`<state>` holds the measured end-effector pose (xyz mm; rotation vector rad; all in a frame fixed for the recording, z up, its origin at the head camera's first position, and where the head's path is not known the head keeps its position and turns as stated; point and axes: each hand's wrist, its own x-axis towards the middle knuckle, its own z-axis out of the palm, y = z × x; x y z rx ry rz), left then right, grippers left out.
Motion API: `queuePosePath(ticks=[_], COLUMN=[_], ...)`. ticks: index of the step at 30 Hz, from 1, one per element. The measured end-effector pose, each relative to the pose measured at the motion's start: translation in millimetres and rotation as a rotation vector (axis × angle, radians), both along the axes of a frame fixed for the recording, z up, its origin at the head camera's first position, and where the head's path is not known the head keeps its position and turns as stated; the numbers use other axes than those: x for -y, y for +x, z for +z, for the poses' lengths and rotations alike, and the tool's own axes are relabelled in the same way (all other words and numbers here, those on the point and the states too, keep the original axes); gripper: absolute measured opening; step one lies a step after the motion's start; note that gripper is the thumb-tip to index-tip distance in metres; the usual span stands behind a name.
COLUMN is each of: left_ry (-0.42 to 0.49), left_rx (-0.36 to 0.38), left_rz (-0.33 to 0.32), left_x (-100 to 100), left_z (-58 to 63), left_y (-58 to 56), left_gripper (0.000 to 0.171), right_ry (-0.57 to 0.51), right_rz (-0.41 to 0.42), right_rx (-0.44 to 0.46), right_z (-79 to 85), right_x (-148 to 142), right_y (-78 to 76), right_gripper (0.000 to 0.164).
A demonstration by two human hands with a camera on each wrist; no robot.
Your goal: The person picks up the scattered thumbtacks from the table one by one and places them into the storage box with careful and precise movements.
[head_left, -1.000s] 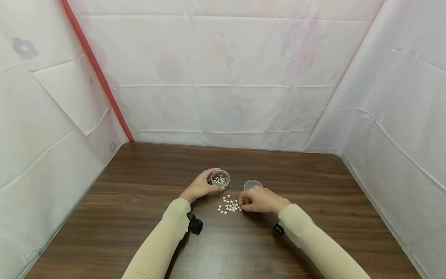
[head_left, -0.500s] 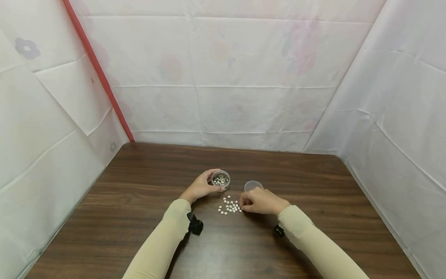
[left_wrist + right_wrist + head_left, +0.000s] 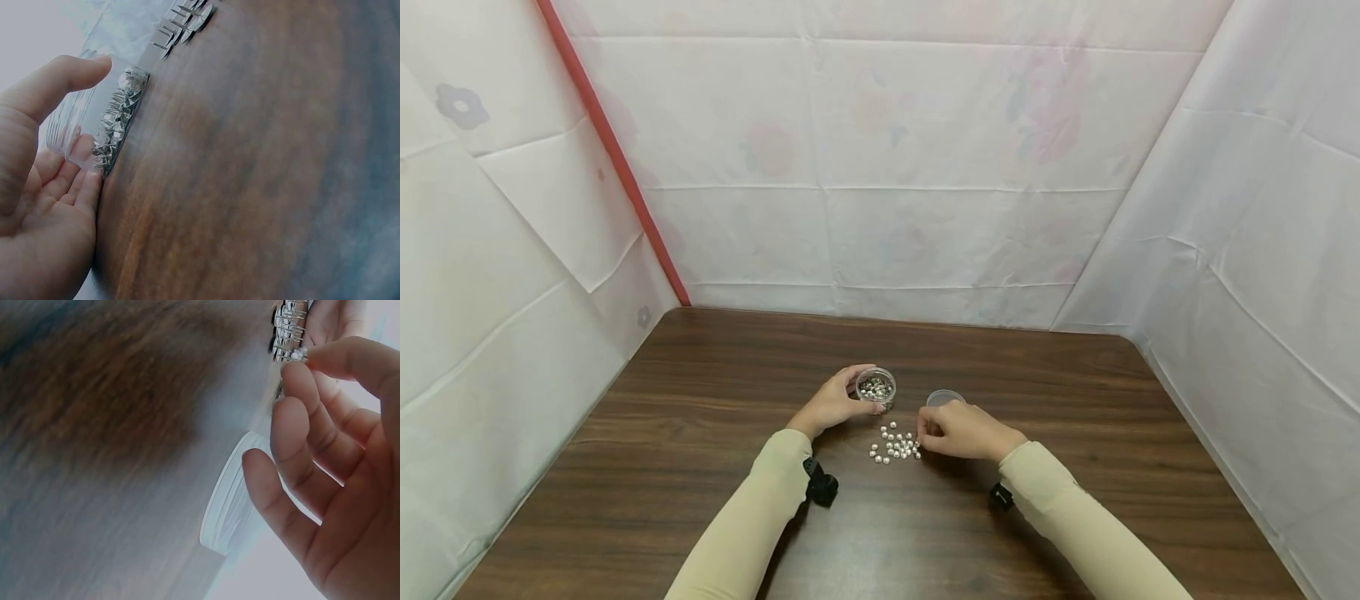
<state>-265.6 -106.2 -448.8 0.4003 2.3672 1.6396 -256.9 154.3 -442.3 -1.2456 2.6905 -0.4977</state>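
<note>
Head view, lower centre: my left hand grips the jar; pinching a sharp tack, my right hand risks pricking.

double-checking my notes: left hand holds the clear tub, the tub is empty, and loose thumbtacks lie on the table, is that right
One thing is wrong: the clear tub isn't empty. The left wrist view shows thumbtacks inside it. The left hand does hold it, and loose thumbtacks do lie on the table.

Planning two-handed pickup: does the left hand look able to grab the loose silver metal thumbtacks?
Probably not: the left hand grips the clear round plastic jar, though the thumbtacks lie close by.
</note>
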Motion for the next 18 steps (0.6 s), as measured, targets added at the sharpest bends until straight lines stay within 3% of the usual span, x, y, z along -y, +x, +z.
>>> queuePosePath(ticks=[7, 12, 18], left_ry=[0.015, 0.004, 0.0], left_rx=[-0.016, -0.014, -0.016], left_rz=[0.021, 0.005, 0.005], left_x=[-1.3, -1.1, -1.6], left_z=[-7.8, -0.7, 0.3], left_y=[-3.8, 0.6, 0.8], left_gripper=[0.076, 0.075, 0.074], right_ry=[-0.026, -0.048, -0.08], right_rz=[-0.027, -0.051, -0.111], right_rx=[-0.021, -0.031, -0.12], right_z=[-2.2, -0.6, 4.1], right_x=[0.3, 1.3, 7.0], right_y=[-2.5, -2.9, -4.5], right_gripper=[0.008, 0.009, 0.007])
